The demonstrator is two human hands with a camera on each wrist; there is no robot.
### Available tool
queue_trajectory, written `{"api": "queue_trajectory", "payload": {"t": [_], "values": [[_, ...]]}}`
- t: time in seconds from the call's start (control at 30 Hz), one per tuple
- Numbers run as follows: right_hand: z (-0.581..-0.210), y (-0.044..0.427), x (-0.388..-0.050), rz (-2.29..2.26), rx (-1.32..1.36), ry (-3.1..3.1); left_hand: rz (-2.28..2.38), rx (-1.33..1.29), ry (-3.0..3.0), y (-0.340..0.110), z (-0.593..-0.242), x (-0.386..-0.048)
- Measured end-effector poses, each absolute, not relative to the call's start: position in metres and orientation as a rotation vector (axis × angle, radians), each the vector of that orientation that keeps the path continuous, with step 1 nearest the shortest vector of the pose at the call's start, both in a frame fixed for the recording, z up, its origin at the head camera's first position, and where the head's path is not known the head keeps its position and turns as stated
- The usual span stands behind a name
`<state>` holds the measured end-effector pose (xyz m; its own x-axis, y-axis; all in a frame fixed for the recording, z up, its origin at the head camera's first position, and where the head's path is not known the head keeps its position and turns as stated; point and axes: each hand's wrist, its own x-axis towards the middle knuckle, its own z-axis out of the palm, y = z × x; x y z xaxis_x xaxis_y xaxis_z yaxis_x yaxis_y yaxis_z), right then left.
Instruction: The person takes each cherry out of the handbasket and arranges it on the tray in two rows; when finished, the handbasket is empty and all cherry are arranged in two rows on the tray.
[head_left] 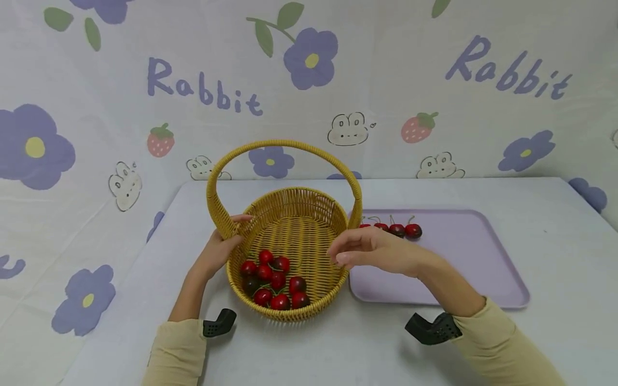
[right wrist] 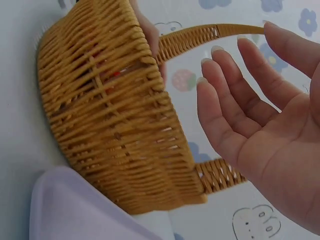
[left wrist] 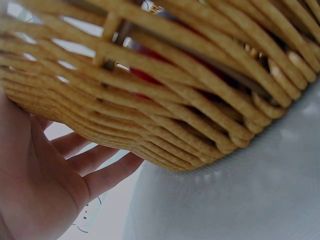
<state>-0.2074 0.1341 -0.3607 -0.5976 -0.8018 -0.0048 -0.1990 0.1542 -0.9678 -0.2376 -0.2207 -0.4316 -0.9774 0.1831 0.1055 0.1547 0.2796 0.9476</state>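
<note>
A yellow wicker basket (head_left: pixel 295 236) with a tall arched handle (head_left: pixel 285 143) stands upright on the table. Several dark red cherries (head_left: pixel 278 280) lie at its near left inside. At the left side my left hand (head_left: pixel 215 254) grips the basket by the rim near the foot of the handle; the left wrist view shows its fingers (left wrist: pixel 112 177) against the outer weave. My right hand (head_left: pixel 379 254) hovers over the right rim with loosely bent fingers (right wrist: pixel 225 107) and nothing between them.
To the right of the basket lies a light purple tray (head_left: pixel 475 268). A row of several cherries (head_left: pixel 397 230) with stems sits along its far left part, partly behind the right hand and handle. A printed cloth (head_left: pixel 367 80) hangs behind the white table (head_left: pixel 328 348).
</note>
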Motion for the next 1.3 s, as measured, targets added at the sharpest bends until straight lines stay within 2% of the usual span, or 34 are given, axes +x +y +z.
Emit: {"api": "queue_trajectory", "payload": {"t": [0.63,0.97,1.3], "values": [[-0.374,0.076,-0.217,-1.014,-1.211,2.086,1.853,0.328,2.486,-0.220,-0.431,-0.238],[-0.376,0.051,-0.213,-0.610,-1.166,2.136,1.842,0.333,2.490,-0.221,-0.433,-0.238],[-0.378,0.041,-0.210,-0.529,-1.126,2.115,1.843,0.341,2.494,-0.221,-0.432,-0.237]]}}
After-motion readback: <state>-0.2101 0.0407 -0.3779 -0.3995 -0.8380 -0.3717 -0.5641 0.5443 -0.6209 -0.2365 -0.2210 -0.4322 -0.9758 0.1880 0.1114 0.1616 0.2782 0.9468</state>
